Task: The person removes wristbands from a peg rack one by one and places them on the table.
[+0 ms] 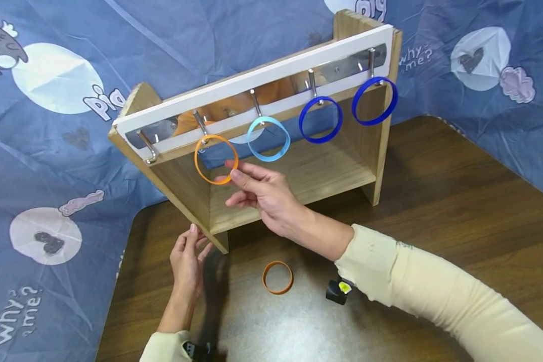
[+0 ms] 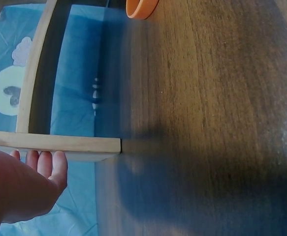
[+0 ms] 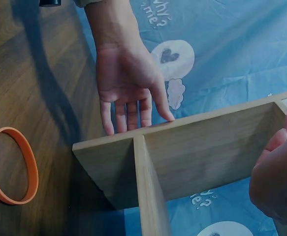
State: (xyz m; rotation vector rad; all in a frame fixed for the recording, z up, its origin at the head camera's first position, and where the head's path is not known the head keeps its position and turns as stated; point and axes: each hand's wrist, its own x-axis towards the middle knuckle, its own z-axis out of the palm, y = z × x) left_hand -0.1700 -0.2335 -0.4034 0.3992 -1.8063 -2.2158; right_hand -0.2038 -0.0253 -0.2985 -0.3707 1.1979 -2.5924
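My right hand (image 1: 273,196) pinches the lower right edge of an orange silicone wristband (image 1: 196,161), which hangs at the second hook from the left. My left hand (image 1: 187,261) rests its fingertips on the left side panel (image 2: 79,143) of a wooden shelf, low near its foot. In the right wrist view, its fingers look straight against the panel's outer face. A light blue wristband (image 1: 269,159) hangs on the middle hook. On the two hooks to the right hang dark blue wristbands (image 1: 321,139). Another orange wristband (image 1: 278,292) lies on the table in front of the shelf.
The leftmost hook (image 1: 148,148) on the white rail (image 1: 253,80) is bare. The shelf stands tilted across the view on a brown wood table (image 1: 457,201). Blue printed cloth (image 1: 95,30) hangs behind. A black wrist camera (image 1: 336,292) sits under my right sleeve.
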